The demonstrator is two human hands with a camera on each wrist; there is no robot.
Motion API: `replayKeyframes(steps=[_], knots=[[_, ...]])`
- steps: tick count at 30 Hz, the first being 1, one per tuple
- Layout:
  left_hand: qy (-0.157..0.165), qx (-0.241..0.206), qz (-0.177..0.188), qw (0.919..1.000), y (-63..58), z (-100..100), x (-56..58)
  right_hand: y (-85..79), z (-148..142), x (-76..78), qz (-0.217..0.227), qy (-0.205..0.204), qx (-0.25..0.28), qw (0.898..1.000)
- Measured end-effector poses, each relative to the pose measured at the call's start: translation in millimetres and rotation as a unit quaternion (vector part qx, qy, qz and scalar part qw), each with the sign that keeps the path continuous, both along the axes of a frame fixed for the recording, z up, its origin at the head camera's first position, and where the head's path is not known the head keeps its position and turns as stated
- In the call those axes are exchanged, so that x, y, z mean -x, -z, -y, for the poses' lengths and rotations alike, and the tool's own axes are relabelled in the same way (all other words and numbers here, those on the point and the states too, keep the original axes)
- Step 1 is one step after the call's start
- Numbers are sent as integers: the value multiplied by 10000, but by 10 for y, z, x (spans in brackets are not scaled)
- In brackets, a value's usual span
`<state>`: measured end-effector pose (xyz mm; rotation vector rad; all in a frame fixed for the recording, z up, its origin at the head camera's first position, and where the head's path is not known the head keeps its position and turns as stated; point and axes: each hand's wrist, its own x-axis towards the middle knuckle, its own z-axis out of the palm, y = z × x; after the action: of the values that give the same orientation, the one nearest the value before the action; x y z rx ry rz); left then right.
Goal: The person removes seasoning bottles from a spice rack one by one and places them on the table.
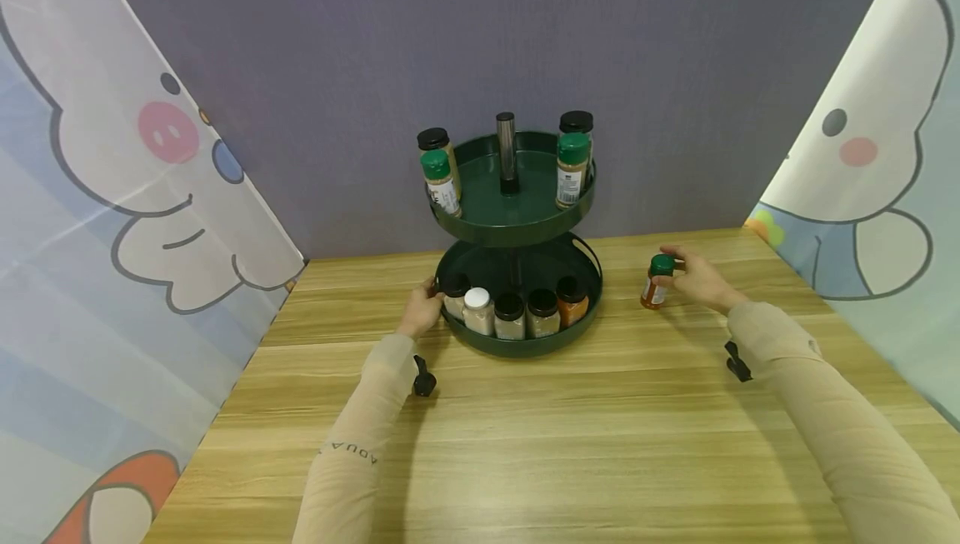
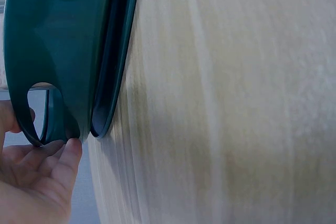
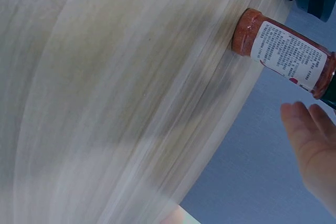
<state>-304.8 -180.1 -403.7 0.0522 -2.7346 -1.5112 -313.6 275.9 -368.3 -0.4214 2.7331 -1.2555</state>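
On the table stands a two-tier dark green turntable rack [image 1: 517, 347]. My left hand [image 1: 422, 309] grips the left side of its lower tray; in the left wrist view, the fingers of this hand [image 2: 44, 174] lie at the cut-out handle [image 2: 39, 87]. To the right of the rack, a spice jar [image 1: 652, 292] with red contents, a white label and a green cap [image 1: 662, 264] stands upright. My right hand [image 1: 697, 277] is at the cap, thumb and fingers spread around it. In the right wrist view, extended fingers [image 3: 296, 119] show a gap from the jar's body [image 3: 289, 56].
The lower tray holds several jars, among them a white-capped jar [image 1: 477, 312] and an orange one [image 1: 572, 302]. Green- and black-capped jars, such as this green-capped one [image 1: 572, 171], stand on the upper tray [image 1: 517, 232]. Behind is a grey wall [image 1: 360, 111]; printed curtains [image 1: 90, 194] flank the table [image 1: 570, 444].
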Motion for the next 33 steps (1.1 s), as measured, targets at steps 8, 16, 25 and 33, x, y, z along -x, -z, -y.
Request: replayKeyframes(steps=[8, 16, 25, 33], knots=[[22, -112, 94, 9999, 5, 1, -9, -134, -9, -24, 24, 362, -84, 9993], [37, -118, -2, 9999, 10, -1, 2, -369, 111, -63, -844, 371, 144, 9956], [40, -118, 3, 9999, 13, 13, 2, -570, 374, -149, -501, 38, -180, 9986], [85, -127, -3, 9999, 11, 9, -4, -513, 611, -140, -844, -599, -29, 9946]])
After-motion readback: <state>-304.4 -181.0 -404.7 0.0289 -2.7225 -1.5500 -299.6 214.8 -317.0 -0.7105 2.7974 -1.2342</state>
